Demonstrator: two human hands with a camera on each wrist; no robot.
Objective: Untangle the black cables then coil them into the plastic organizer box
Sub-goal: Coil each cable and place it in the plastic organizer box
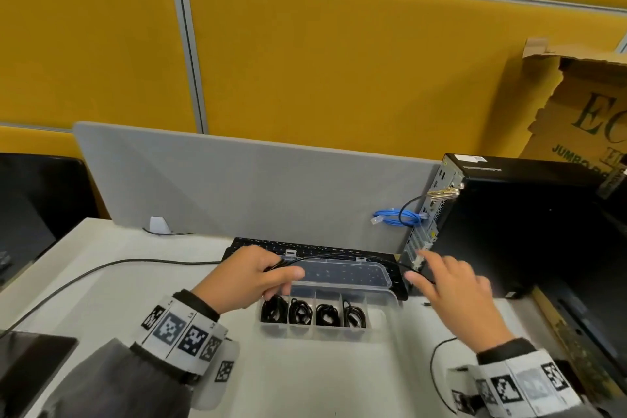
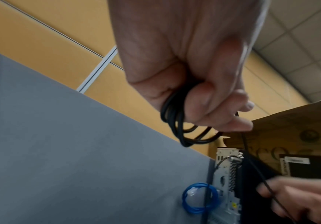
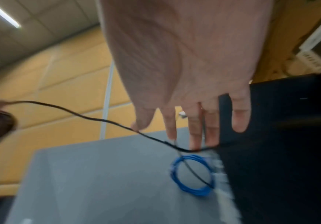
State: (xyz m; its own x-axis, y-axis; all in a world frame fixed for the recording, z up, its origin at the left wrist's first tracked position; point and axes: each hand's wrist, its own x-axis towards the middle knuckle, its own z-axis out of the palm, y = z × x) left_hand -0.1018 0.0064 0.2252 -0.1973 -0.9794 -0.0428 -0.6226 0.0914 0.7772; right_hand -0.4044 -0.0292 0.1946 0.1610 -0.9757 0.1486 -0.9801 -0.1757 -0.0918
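My left hand (image 1: pixel 288 278) hovers over the left end of the clear plastic organizer box (image 1: pixel 322 331) and grips a small coil of black cable (image 2: pixel 178 121) in curled fingers. One strand of that cable (image 1: pixel 315 257) runs right over the open lid (image 1: pixel 342 273) to my right hand (image 1: pixel 441 278). The right hand's fingers (image 3: pixel 194 128) are straight and spread, and the strand (image 3: pixel 98 119) lies across their tips by the thumb. Coiled black cables (image 1: pixel 300 310) fill several compartments of the box.
A black keyboard (image 1: pixel 258 244) lies behind the box against a grey divider (image 1: pixel 237 187). A black computer tower (image 1: pixel 529 214) stands at the right with a blue cable coil (image 1: pixel 397 217) beside it. Another black cable (image 1: pixel 101 268) crosses the table's left side.
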